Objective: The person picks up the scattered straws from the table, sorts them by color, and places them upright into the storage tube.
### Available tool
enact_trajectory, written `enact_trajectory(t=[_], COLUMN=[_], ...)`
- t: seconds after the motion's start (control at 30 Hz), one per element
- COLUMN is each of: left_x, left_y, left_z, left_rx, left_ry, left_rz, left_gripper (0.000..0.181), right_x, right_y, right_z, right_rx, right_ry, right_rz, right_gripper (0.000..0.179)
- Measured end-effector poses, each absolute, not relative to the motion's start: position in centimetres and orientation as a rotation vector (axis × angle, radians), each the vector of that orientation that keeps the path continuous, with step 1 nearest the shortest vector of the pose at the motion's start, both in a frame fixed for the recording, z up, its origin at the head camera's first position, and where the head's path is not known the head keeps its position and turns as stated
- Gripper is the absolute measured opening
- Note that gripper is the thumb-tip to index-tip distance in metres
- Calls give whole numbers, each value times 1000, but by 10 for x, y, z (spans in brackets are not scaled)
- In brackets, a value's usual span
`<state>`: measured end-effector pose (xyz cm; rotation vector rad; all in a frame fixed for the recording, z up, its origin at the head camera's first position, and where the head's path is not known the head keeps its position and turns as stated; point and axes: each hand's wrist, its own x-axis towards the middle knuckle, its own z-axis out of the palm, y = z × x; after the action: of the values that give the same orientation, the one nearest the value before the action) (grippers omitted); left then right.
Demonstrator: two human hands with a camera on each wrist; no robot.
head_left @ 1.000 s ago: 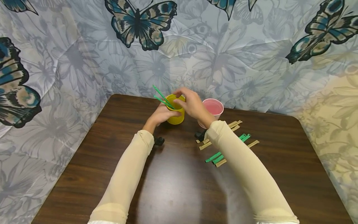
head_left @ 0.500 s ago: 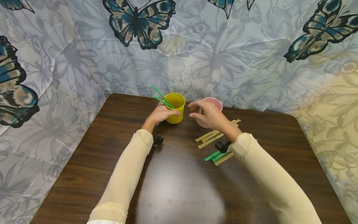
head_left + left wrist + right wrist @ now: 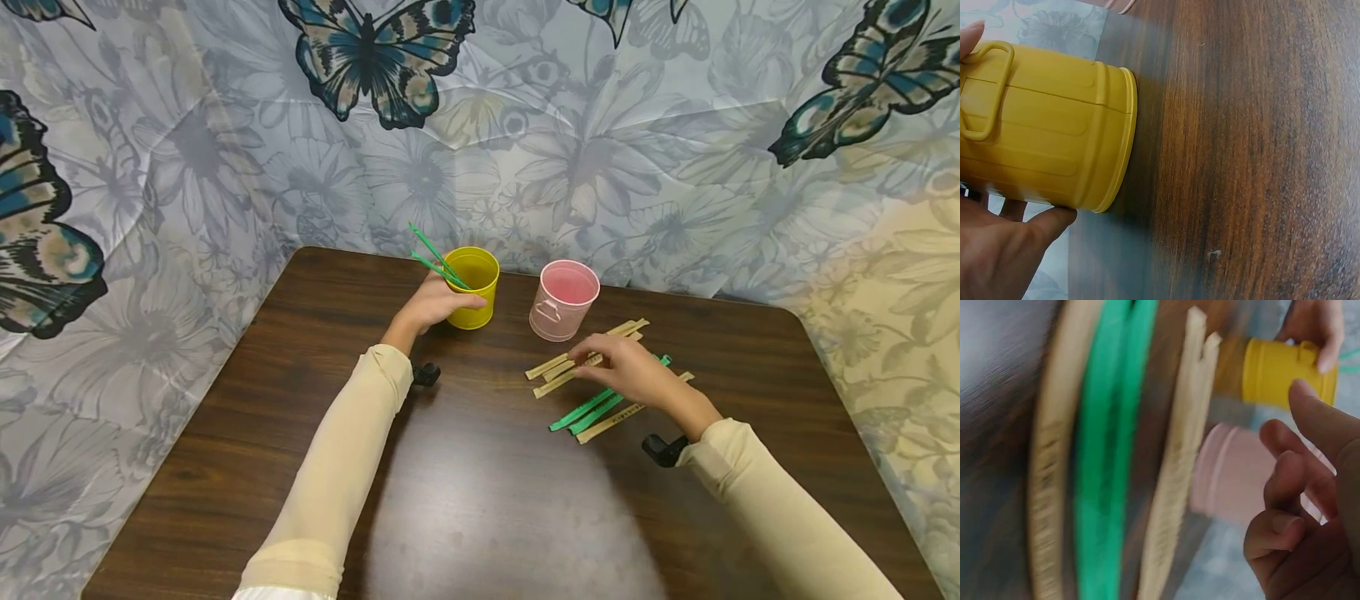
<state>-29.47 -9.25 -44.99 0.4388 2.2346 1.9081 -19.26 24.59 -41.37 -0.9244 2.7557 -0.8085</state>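
Observation:
My left hand (image 3: 432,305) grips a yellow bucket (image 3: 477,315) at the table's back edge, its thumb across the front. Two narrow green sticks (image 3: 431,247) lean out of the bucket over its left rim. In the left wrist view the bucket's side and wire-like handle (image 3: 1002,94) show, with fingers below. My right hand (image 3: 633,371) hovers over a group of narrow sticks, fingers loosely bent and nothing between them. Tan sticks (image 3: 546,369) lie at its left, green sticks (image 3: 581,411) under it, and another tan stick (image 3: 606,424) nearest me.
A pink bucket (image 3: 558,321) with a small handle stands to the right of the yellow one, behind the sticks. The brown wooden table (image 3: 487,500) ends at the back against a butterfly-print cloth (image 3: 427,183).
My right hand has left the yellow bucket's mouth and moved right and toward me, past the pink bucket, to over the sticks. My left hand has kept its hold on the yellow bucket.

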Motion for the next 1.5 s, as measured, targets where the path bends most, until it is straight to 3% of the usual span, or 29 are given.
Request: enact_trajectory(t=[0.27,0.47,0.83,1.3,1.5], left_x=[-294,-295,-295,-296,-296], left_y=[-93,-92,-92,-92,-92], left_z=[-452,-451,-451,-451,-451], left_rx=[422,440,425,428,426], left_ry=[2225,2218,2201,2186,2191], left_rz=[1924,1935,1941,1949,1946], left_gripper=[69,68,70,68,68], right_x=[-186,-183,-186,-191,-194], right_y=[281,289,289,284,276], right_z=[-430,-437,-438,-439,-424], right_rx=[-838,-925,-952,-975,-851], right_ry=[2725,2692,2654,2707,2709], right_rz=[-656,-643,-570,-602,-745], right_gripper=[21,24,9,14,10])
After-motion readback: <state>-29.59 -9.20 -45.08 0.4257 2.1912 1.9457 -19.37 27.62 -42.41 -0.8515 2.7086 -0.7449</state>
